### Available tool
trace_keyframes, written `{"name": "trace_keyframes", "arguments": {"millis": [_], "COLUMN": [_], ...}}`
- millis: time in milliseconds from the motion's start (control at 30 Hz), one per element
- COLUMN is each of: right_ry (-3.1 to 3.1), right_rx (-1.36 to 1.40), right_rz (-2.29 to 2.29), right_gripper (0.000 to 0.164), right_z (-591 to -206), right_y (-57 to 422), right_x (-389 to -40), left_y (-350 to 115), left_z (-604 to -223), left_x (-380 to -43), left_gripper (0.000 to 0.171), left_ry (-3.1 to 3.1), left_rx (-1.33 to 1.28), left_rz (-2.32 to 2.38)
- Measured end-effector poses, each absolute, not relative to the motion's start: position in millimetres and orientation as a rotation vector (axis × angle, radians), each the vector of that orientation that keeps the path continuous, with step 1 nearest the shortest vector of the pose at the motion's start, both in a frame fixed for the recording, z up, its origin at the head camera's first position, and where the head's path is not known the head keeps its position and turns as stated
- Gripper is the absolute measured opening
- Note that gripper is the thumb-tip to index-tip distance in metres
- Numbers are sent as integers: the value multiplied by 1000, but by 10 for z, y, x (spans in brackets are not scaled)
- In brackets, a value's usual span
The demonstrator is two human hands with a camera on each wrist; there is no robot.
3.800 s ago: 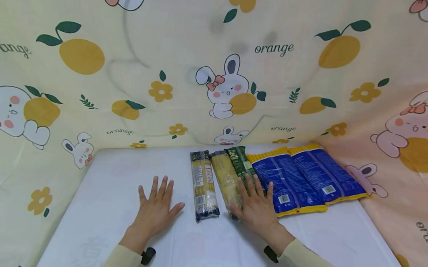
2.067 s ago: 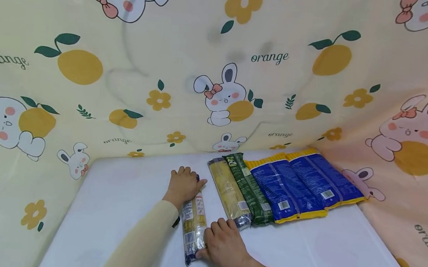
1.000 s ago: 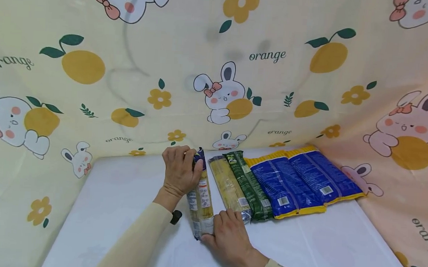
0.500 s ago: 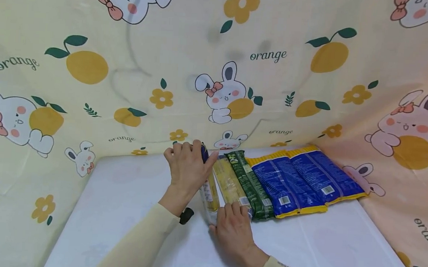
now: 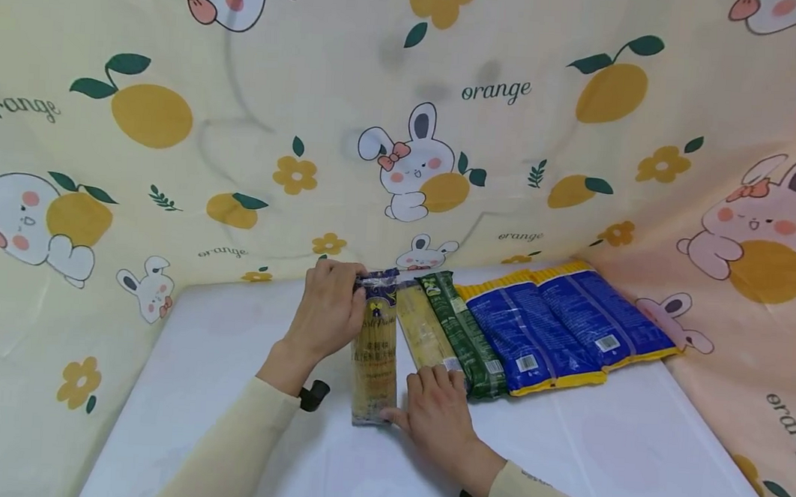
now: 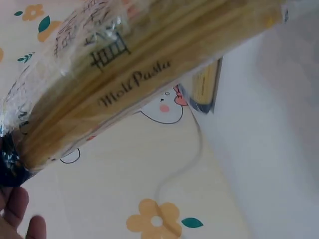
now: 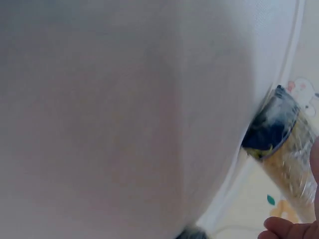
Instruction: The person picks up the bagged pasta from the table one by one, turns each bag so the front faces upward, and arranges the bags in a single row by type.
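A clear bag of spaghetti [image 5: 374,352] with dark blue ends stands tilted up, its printed front facing me. My left hand [image 5: 327,305] grips its upper end from the left side. Low on the right, my right hand [image 5: 440,412] has its thumb tip on the bag's lower corner; its other fingers are bent, and I cannot tell whether they hold the bag. Across the left wrist view runs the spaghetti bag [image 6: 99,94], with left fingertips [image 6: 17,206] under one dark end. The right wrist view shows the bag's dark end [image 7: 271,132] beside a right-hand digit.
Right of the held bag lie another spaghetti bag [image 5: 428,325], a green packet [image 5: 464,334] and two blue packets with yellow edges [image 5: 525,330], side by side. The white table [image 5: 231,345] meets a patterned cloth [image 5: 276,122] at the back and right.
Both hands came off the table and packets and took the leftmost spaghetti bag. It was drawn nearer, pushed back, raised, and turned so its front now faces me.
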State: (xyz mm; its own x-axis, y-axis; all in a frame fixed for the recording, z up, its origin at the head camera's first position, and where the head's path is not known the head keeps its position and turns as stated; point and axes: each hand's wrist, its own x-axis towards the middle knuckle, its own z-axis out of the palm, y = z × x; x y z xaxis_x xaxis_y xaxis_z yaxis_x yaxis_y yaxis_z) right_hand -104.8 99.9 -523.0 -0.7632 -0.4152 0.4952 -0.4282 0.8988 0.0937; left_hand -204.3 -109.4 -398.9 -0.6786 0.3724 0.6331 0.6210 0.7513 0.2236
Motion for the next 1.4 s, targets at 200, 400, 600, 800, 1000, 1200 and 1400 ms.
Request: {"name": "trace_keyframes", "arguments": {"millis": [200,400,600,800,1000,1200,1400], "right_ry": [-2682,-2810,-2864,-2840,-2861,-2888,-2721], "right_rx": [584,527,493,533,548,589,631], "right_rz": [67,161,225,134,103,88,24], "right_gripper": [74,70,68,68,71,67,56], "right_z": [-5259,-5244,-5161,-5185,-5205,-5203,-5133], "right_y": [813,679,672,664,653,647,942], "right_x": [-1095,-1071,-965,-890,-883,-935,-1182], "left_y": [-1110,-1176,-1216,-1226,-1159,-1092,-942], "left_z": [-3999,-4074,-4272,-4479,-4540,-4590,-4758], "left_x": [-2060,-2116,-2312,-2419,-2447,-2376,-2071], "left_gripper": [41,48,48,50,51,45,41], "left_ry": [-2388,-2371,-2455,-2578,-2697,-2823,-2899], "left_rx": [-635,-586,-575,-530,-508,-502,-530], "left_rz": [-570,-328,-196,-204,-222,-206,-134]}}
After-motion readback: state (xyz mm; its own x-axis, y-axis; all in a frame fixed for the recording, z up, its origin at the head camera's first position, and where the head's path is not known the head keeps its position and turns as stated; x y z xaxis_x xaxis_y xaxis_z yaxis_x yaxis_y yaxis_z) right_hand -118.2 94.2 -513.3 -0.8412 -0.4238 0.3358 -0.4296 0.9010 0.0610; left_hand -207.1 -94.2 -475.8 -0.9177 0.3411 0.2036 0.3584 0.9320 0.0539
